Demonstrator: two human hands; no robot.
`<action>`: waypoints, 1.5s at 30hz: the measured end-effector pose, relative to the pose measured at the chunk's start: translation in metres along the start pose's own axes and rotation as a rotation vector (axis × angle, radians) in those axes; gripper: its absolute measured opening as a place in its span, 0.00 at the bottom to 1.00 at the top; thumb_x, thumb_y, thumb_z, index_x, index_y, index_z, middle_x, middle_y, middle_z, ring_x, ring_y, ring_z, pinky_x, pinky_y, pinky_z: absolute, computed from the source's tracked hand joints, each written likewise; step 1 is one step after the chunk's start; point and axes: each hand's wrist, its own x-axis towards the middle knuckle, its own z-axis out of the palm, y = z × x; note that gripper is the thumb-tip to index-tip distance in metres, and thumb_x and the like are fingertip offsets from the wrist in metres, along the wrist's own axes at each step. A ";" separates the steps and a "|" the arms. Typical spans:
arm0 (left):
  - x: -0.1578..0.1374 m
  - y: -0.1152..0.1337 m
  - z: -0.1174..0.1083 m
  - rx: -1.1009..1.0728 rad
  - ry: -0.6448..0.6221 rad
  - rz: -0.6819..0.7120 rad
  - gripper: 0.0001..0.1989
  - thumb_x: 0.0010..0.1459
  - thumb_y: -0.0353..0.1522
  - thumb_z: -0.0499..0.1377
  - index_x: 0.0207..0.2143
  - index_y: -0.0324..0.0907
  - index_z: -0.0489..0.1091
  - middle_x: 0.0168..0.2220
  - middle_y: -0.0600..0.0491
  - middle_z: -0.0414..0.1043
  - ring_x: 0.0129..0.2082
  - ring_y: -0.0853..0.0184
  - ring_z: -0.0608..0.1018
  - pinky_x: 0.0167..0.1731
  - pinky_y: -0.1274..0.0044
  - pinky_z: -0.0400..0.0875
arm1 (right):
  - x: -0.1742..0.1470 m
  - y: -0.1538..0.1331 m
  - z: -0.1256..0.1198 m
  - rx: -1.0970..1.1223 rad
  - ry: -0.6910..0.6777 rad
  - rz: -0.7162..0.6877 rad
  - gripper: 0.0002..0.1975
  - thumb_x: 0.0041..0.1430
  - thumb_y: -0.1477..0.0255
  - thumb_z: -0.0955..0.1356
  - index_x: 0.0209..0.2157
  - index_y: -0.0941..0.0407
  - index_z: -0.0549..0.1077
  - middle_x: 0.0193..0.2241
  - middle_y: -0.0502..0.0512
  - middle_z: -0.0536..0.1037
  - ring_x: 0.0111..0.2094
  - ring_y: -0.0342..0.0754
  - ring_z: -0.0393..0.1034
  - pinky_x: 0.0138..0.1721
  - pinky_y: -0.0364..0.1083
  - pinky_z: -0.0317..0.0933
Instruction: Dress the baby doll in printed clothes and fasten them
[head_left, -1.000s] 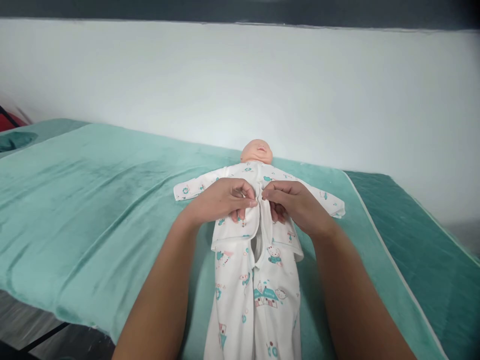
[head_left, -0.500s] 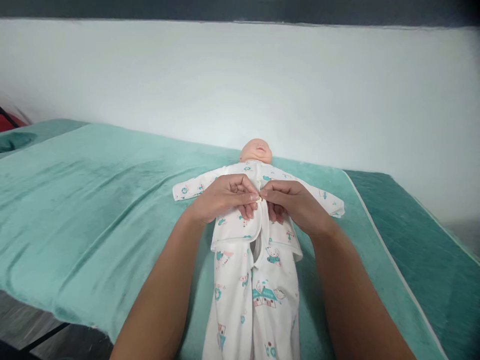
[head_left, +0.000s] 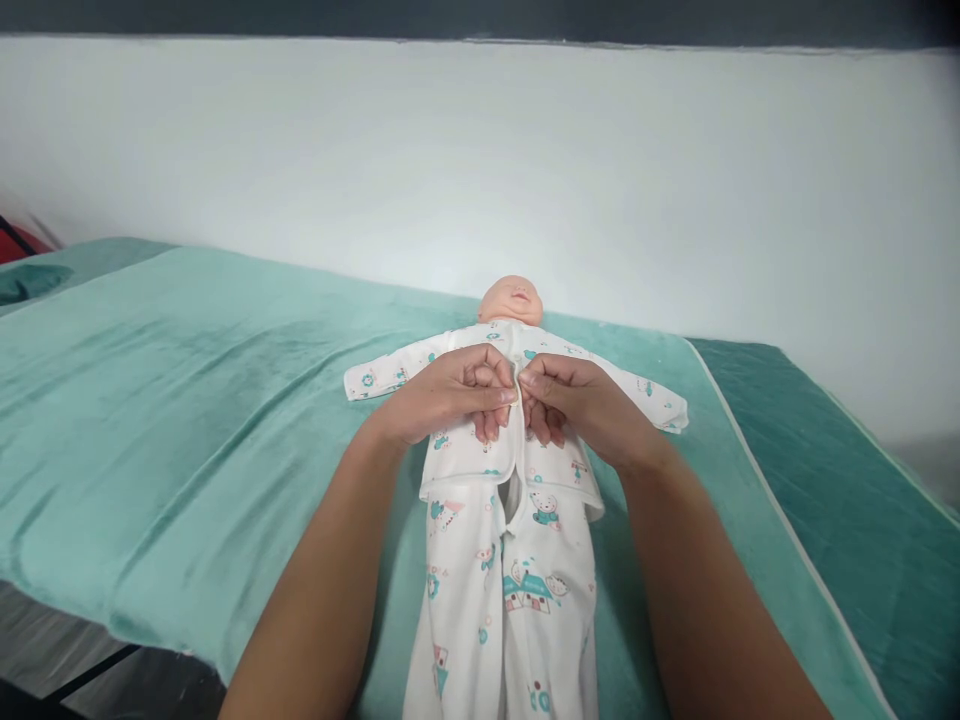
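Note:
A baby doll lies on its back, dressed in a white printed jacket and matching trousers. At the jacket's front opening, my left hand pinches one edge between thumb and forefinger. My right hand is closed in a pinch at the opposite edge, a small gap from the left fingertips. A light button or snap seems to show at the left thumb, too small to make out. Below the hands the front edges meet, and a narrow opening shows at the trousers' waist.
A light green cloth with wrinkles covers the bed under the doll. Darker green cloth shows along the right side. A white wall rises behind the doll's head. Grey floor shows at lower left.
The fingertips of both hands, which met at the jacket front, are now slightly apart. My right hand has shifted a little upward; the doll lies nearly as before.

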 end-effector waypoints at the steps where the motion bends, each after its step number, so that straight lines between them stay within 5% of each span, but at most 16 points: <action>1: 0.000 0.000 0.000 0.000 -0.011 -0.004 0.10 0.58 0.34 0.63 0.35 0.40 0.64 0.23 0.58 0.72 0.20 0.73 0.75 0.24 0.78 0.72 | 0.000 0.000 0.000 -0.002 0.005 0.005 0.17 0.64 0.61 0.67 0.25 0.56 0.67 0.18 0.46 0.73 0.17 0.37 0.65 0.17 0.37 0.55; 10: -0.001 0.002 0.002 0.098 -0.028 -0.013 0.10 0.62 0.37 0.59 0.37 0.41 0.62 0.24 0.58 0.72 0.23 0.71 0.77 0.26 0.77 0.73 | 0.001 -0.002 0.004 -0.059 0.020 0.022 0.17 0.66 0.60 0.64 0.27 0.56 0.66 0.20 0.48 0.76 0.17 0.38 0.67 0.17 0.37 0.57; 26: -0.002 0.002 0.001 0.108 -0.004 -0.054 0.06 0.60 0.30 0.57 0.37 0.43 0.60 0.22 0.59 0.71 0.20 0.72 0.75 0.24 0.78 0.71 | -0.001 -0.002 0.001 -0.059 -0.030 0.043 0.14 0.66 0.59 0.64 0.32 0.54 0.64 0.25 0.51 0.79 0.22 0.42 0.72 0.21 0.39 0.61; 34: -0.004 0.005 0.000 0.206 -0.028 -0.075 0.04 0.60 0.27 0.53 0.37 0.43 0.59 0.22 0.59 0.68 0.19 0.74 0.72 0.20 0.81 0.63 | -0.004 -0.007 -0.001 -0.076 -0.100 0.049 0.08 0.60 0.69 0.67 0.33 0.54 0.62 0.29 0.51 0.80 0.27 0.43 0.74 0.25 0.40 0.62; 45: -0.006 0.006 0.003 0.267 -0.010 -0.094 0.05 0.57 0.26 0.52 0.36 0.44 0.60 0.21 0.60 0.65 0.20 0.74 0.67 0.20 0.81 0.62 | -0.005 -0.010 0.006 -0.258 -0.006 0.205 0.06 0.54 0.77 0.64 0.33 0.53 0.63 0.27 0.49 0.78 0.18 0.40 0.67 0.17 0.39 0.58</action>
